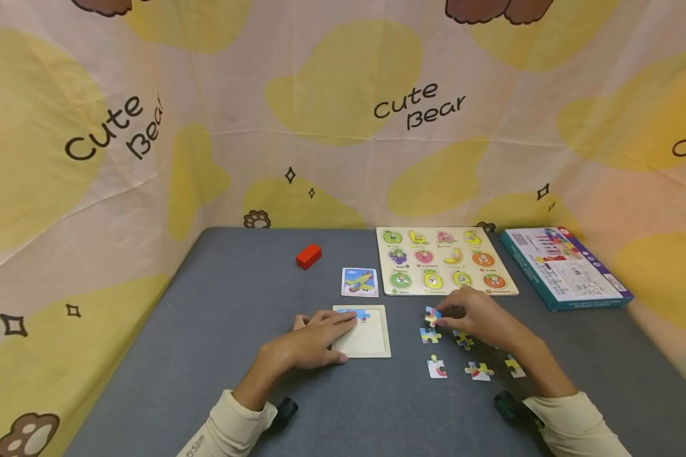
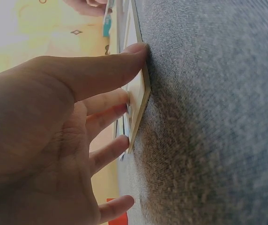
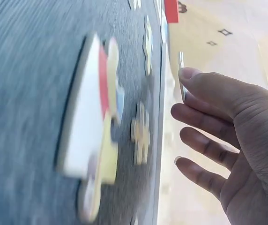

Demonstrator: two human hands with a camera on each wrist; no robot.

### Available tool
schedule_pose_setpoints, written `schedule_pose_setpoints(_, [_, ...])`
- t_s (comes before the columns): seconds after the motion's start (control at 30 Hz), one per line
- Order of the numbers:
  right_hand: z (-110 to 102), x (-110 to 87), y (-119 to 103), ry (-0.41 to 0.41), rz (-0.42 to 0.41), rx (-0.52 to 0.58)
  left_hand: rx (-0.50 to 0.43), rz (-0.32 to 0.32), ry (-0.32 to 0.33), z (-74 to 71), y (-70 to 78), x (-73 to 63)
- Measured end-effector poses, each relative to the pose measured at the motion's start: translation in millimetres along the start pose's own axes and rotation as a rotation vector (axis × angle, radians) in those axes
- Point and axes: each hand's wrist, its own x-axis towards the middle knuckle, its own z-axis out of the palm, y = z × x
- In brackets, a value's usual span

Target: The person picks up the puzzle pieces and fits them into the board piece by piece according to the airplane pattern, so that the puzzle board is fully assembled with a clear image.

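Note:
My left hand [image 1: 314,343] rests on the left side of a small pale puzzle tray [image 1: 371,343], fingers extended over it and thumb at its near edge. Partly under those fingertips, blue jigsaw pieces [image 1: 363,314] lie along the tray's top left. To the right, my right hand [image 1: 480,315] pinches a jigsaw piece [image 1: 432,316] between thumb and forefinger; the right wrist view shows this piece [image 3: 181,63] edge-on, raised off the table. Several loose pieces lie below and beside that hand, among them a blue and yellow piece [image 1: 430,336] and a white and red piece [image 1: 437,367].
A picture card [image 1: 359,282] showing a yellow plane lies just beyond the tray. Behind the right hand is a fruit picture board [image 1: 384,276], with a teal-edged box [image 1: 571,270] to its right. Farther left sits a red block [image 1: 309,256]. Patterned cloth [image 1: 343,95] hangs behind the table.

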Motion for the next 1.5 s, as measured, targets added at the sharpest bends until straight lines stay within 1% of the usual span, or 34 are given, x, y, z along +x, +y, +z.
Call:
schedule_pose_setpoints(0.1, [3, 6.1, -8, -0.013, -0.02, -0.001, 0.004, 0.001, -0.004, 0.0, -0.3, 0.1])
schedule_pose_setpoints(0.33, [13, 21.9, -24, -0.023, -0.108, -0.02, 0.008, -0.003, -0.005, 0.5, -0.7, 0.5])
schedule_pose_setpoints(0.4, [16, 26.4, -27, -0.027, -0.117, -0.023, 0.007, -0.005, -0.005, 0.5, -0.5, 0.4])
schedule_pose_setpoints(0.73, [27, 44.6, -49, -0.043, -0.144, -0.051, 0.008, -0.012, -0.013, 0.2, -0.4, 0.7])
schedule_pose_setpoints(1.03, [37, 58.8, -62, -0.064, -0.184, -0.042, 0.015, -0.01, -0.01, 0.6, -0.5, 0.2])
schedule_pose_setpoints(1.13, [40, 61.7, -63, -0.05, -0.212, -0.055, 0.012, -0.008, -0.01, 0.9, -0.9, 0.0])
schedule_pose_setpoints(1.37, [46, 65.2, -67, -0.05, -0.197, -0.071, 0.013, -0.01, -0.016, 1.0, -0.9, 0.2])
schedule_pose_setpoints(1.5, [47, 65.4, -69, -0.051, -0.206, -0.075, 0.016, -0.019, -0.02, 1.6, -0.1, 0.1])
